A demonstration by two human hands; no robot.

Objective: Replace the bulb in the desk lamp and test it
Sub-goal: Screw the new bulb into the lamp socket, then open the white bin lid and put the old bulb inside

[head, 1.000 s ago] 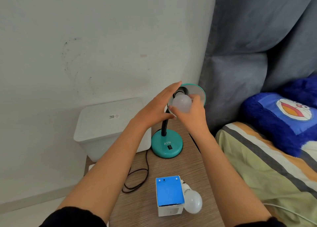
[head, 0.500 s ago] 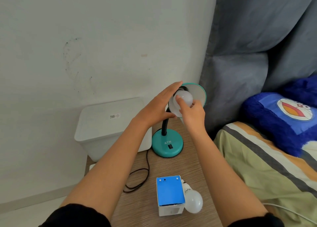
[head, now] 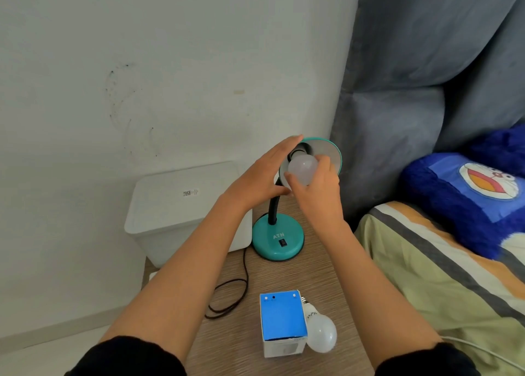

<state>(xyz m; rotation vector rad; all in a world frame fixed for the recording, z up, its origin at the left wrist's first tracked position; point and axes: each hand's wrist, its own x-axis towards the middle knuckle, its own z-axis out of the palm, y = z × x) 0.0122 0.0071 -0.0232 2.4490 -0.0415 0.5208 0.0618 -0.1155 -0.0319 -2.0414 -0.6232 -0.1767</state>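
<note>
Desk lamp: my teal desk lamp (head: 277, 237) stands at the far end of the bedside table (head: 235, 330), its round base flat on the wood, its black gooseneck (head: 273, 206) curving up to the shade (head: 326, 155), which is tilted so that the open side faces me.
Storage box: a white lidded box (head: 181, 205) sits left of the lamp base, against the wall.
Pillow: a blue cartoon pillow (head: 466, 193) lies on the striped bed at my right.
Left hand: my left hand (head: 262, 176) is flat and open, fingers together, pressed along the left side of the shade; it braces rather than grips.
Right hand: my right hand (head: 316, 188) is closed around the bulb in the lamp (head: 302, 166), fingertips on its frosted globe at the mouth of the shade.
Carton: a blue-topped bulb carton (head: 282, 323) stands upright near my edge of the table.
Spare bulb: a second frosted bulb (head: 321, 333) lies on its side, touching the carton's right face, screw cap pointing away from me.
Cord: a dark cord (head: 233, 299) loops on the wood left of the carton.
</note>
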